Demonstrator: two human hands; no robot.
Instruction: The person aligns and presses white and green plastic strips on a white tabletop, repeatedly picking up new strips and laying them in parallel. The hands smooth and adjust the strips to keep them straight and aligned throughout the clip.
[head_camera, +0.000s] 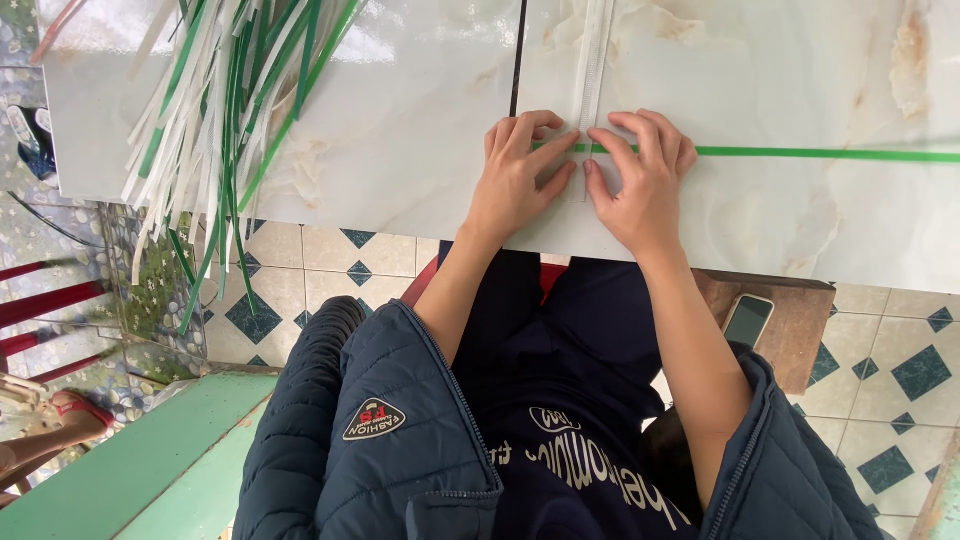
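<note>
Hands, left hand (515, 178) and right hand (640, 180), press green strip (820, 153) across white strips (594, 50), grips flat; strip bundle (220, 110) aside.

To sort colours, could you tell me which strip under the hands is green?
The green strip running sideways under both hands; the white strip runs away from them.

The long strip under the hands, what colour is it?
Green. The long strip runs across the pale marble-look tabletop in the head view.

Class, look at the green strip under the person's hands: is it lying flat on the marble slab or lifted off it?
Flat. The green strip lies straight along the slab, both hands pressing its near end.
</note>
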